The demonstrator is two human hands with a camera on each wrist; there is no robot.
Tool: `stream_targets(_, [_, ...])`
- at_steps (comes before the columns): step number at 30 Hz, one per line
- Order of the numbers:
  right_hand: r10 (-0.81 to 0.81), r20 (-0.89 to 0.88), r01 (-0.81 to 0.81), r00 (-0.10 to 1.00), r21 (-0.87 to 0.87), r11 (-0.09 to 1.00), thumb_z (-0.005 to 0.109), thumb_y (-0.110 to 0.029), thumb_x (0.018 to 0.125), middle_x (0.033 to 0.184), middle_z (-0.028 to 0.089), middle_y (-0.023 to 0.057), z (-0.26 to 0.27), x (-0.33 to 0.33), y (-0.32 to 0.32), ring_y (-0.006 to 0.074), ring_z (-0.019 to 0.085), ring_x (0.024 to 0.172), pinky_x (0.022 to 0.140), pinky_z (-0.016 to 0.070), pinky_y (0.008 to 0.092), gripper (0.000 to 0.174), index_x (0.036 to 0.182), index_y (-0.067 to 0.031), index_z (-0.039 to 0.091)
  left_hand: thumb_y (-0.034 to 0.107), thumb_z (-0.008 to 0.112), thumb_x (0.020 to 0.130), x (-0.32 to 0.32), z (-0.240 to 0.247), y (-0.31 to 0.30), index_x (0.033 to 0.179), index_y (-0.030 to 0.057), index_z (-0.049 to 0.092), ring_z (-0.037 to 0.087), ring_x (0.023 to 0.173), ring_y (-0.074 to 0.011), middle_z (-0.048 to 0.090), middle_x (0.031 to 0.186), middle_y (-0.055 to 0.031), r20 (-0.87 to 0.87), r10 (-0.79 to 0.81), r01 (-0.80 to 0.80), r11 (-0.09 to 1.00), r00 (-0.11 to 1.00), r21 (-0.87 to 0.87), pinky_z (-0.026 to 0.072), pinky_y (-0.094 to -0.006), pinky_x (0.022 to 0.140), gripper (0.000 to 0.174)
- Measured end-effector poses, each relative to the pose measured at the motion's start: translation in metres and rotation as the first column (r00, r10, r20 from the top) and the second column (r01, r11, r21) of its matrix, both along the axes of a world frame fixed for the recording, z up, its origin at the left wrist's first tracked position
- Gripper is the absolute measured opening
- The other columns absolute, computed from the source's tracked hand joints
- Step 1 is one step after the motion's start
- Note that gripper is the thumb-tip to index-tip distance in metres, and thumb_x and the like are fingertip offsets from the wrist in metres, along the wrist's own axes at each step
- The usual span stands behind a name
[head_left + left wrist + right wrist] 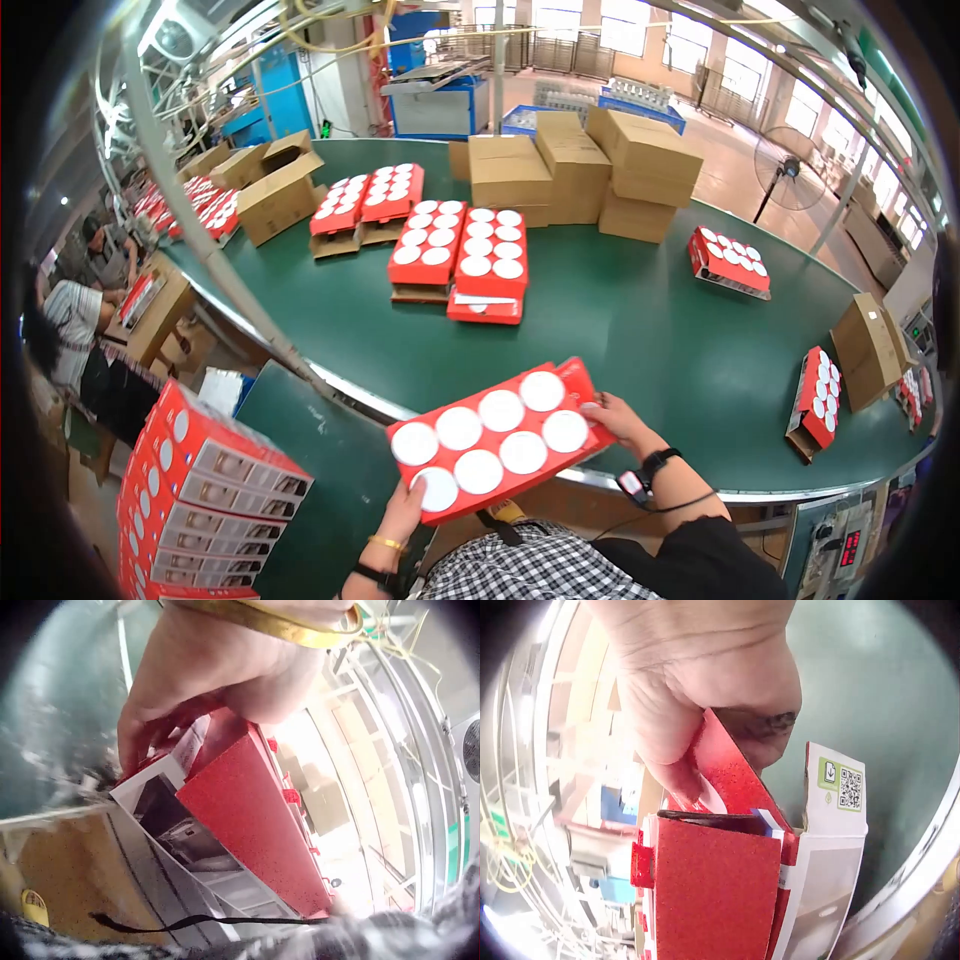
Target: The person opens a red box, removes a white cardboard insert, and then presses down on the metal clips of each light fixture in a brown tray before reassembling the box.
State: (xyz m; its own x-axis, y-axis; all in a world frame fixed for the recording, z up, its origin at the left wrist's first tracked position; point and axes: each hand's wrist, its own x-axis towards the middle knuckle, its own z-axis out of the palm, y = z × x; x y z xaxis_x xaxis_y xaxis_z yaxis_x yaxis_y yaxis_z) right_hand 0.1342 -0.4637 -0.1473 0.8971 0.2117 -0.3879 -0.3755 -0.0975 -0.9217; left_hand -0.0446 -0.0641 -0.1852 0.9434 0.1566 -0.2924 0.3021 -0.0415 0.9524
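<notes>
A red carton [490, 441] with two rows of white round discs on its top face is held up in front of the body, over the green table's near edge. My left hand [403, 510] grips its left end, thumb on the top near a disc. At the right end, my right hand [620, 420] pinches a red end panel. In the right wrist view, a white flap [836, 791] with a QR code stands out from that end. The left wrist view shows fingers curled over the carton's end [240, 810], partly hiding it.
More red cartons [425, 240] stand on the green table [620, 310], some at the right. Brown cardboard boxes [575, 170] are piled at the back. A tall stack of red cartons [205, 500] is at lower left. A metal post [200, 220] rises by the table's left side.
</notes>
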Motion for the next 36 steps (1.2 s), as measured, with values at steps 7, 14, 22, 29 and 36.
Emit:
stream_targets(7, [-0.561, 0.010, 0.559, 0.828, 0.073, 0.826, 0.064, -0.012, 0.093, 0.115, 0.066, 0.0130, -0.038, -0.033, -0.145, 0.0192, 0.066, 0.101, 0.086, 0.0554, 0.0340, 0.036, 0.125, 0.0030, 0.055, 0.040, 0.056, 0.101, 0.188, -0.025, -0.133, 0.142, -0.0035, 0.047, 0.059, 0.123, -0.0271, 0.061, 0.133, -0.0194, 0.086, -0.318, 0.313, 0.947, 0.944, 0.070, 0.0443, -0.0355, 0.105, 0.060])
stream_targets(14, [-0.889, -0.048, 0.857, 0.456, 0.292, 0.424, 0.059, -0.011, 0.096, 0.116, 0.065, 0.0108, -0.070, -0.028, -0.128, 0.0225, 0.067, 0.103, 0.086, 0.0562, 0.0379, 0.028, 0.122, -0.0013, 0.054, 0.038, 0.061, 0.099, 0.211, 0.015, -0.169, 0.143, -0.0019, 0.046, 0.049, 0.133, -0.0351, 0.048, 0.144, -0.0250, 0.193, -0.270, 0.232, 0.952, 0.943, 0.198, 0.0448, -0.0404, 0.105, 0.061])
stream_targets(22, [-0.809, -0.255, 0.794, 0.530, 0.484, 0.367, 0.061, -0.016, 0.095, 0.112, 0.063, 0.0108, -0.089, 0.115, -0.006, 0.0236, 0.068, 0.092, 0.072, 0.0567, 0.0367, 0.032, 0.123, -0.0084, 0.049, 0.011, 0.055, 0.098, 0.121, 0.099, -0.020, 0.128, 0.0005, 0.060, 0.053, 0.127, -0.0272, 0.056, 0.136, -0.0152, 0.332, -0.057, -0.146, 0.819, 0.942, 0.554, 0.0421, -0.0386, 0.108, 0.032])
stream_targets(29, [-0.522, -0.420, 0.665, 0.743, 0.367, 0.651, 0.057, -0.041, 0.100, 0.085, 0.062, 0.0102, -0.118, 0.216, 0.101, 0.0203, 0.060, 0.067, 0.055, 0.0512, 0.0359, 0.037, 0.115, -0.0083, 0.050, 0.011, 0.047, 0.103, -0.006, 0.185, 0.087, 0.126, -0.0037, 0.059, 0.050, 0.129, -0.0294, 0.056, 0.136, -0.0157, 0.553, 0.414, -0.681, 0.289, 0.723, 0.673, 0.0359, -0.0405, 0.112, 0.030])
stream_targets(36, [-0.536, -0.482, 0.718, 0.693, 0.395, 0.573, 0.059, -0.037, 0.099, 0.063, 0.054, 0.0071, -0.101, 0.280, 0.135, 0.0218, 0.057, 0.054, 0.049, 0.0500, 0.0354, 0.031, 0.107, -0.0083, 0.052, 0.017, 0.050, 0.104, -0.039, 0.223, 0.114, 0.128, -0.0002, 0.059, 0.049, 0.130, -0.0309, 0.054, 0.137, -0.0167, 0.654, 0.479, -0.712, -0.082, 0.586, 0.698, 0.0351, -0.0412, 0.112, 0.031])
